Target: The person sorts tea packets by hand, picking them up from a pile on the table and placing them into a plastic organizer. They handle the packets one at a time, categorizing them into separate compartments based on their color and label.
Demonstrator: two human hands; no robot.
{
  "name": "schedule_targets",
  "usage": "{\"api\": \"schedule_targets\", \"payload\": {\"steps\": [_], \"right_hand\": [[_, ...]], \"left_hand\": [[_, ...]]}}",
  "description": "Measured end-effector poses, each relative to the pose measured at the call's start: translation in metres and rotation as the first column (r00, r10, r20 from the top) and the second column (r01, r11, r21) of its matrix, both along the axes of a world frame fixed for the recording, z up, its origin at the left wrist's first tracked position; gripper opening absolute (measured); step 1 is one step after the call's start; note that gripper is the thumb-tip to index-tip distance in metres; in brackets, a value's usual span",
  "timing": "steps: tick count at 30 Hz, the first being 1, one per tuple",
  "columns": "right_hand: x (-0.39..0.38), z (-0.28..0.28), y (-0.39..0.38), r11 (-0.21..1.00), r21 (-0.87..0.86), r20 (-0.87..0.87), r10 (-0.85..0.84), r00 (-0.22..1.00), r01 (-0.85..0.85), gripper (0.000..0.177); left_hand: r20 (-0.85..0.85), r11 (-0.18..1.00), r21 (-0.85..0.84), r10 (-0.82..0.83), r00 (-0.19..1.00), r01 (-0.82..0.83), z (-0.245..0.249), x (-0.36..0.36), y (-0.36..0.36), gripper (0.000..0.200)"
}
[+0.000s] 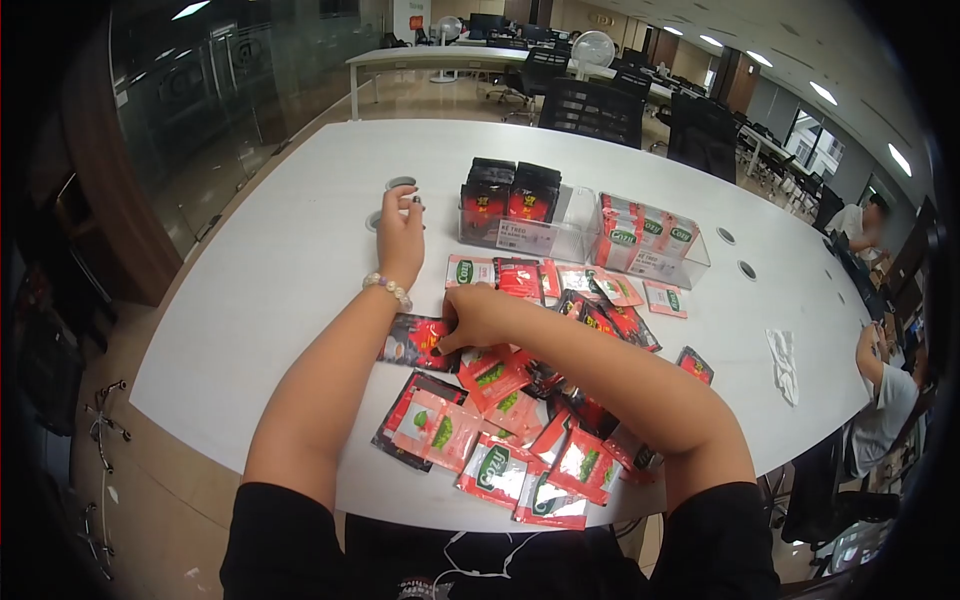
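My left hand (401, 238), with a beaded bracelet at the wrist, is raised over the table left of the clear boxes. Its fingers are loosely bent and apart, with nothing in them. Reaching across to the left, my right hand (478, 318) pinches the right end of a black-and-red coffee sachet (405, 342). Below it lies a loose heap of pink Cozy tea sachets (495, 470) mixed with more black-and-red sachets (630, 325). Just beyond my right hand is a row of pink and red sachets (471, 271). My right forearm hides part of the heap.
A clear box (525, 237) holds upright black-and-red sachets; another clear box (655, 262) holds Cozy sachets. A crumpled white tissue (783, 367) lies on the white table (270, 290) at right. Office chairs (590, 110) stand behind, and people sit at the far right.
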State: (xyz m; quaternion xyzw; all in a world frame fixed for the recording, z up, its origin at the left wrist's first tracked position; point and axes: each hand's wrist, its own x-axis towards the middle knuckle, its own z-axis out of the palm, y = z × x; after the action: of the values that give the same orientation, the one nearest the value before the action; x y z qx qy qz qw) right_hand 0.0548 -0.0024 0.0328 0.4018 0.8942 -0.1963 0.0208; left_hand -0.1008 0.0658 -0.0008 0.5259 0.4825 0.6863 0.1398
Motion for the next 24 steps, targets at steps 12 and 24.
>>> {"api": "schedule_targets", "payload": {"steps": [12,24], "right_hand": [[0.101,0.089,0.075,0.907,0.014,-0.903,-0.169,0.394,0.422,0.031],[0.142,0.101,0.155,0.675,0.654,-0.326,-0.157,0.932,0.343,0.025]], "left_hand": [[0.223,0.988,-0.117,-0.070,0.972,0.098,-0.003,-0.018,0.009,0.022],[0.143,0.951,-0.250,-0.151,0.978,0.184,-0.007,-0.012,0.016,0.019]]}}
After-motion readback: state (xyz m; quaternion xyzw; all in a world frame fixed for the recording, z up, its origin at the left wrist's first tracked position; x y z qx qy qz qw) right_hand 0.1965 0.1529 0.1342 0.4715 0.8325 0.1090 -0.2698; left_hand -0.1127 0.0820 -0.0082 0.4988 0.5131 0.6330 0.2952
